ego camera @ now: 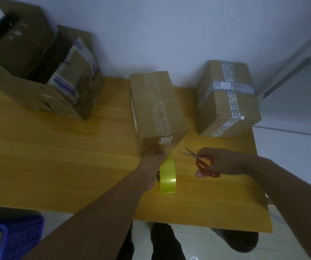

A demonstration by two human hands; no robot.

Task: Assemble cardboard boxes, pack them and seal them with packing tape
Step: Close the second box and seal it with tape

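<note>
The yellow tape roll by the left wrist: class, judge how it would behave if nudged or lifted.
The yellow tape roll looks to stand on its rim on the table, so a nudge would probably roll or topple it. Its glossy surface may feel slick.

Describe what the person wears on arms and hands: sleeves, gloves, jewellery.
Nothing shows. The left arm and right arm are bare to the picture's edge, no sleeves. The left hand and right hand have no gloves; no watch, bracelet or ring is visible, though the picture is dim.
</note>
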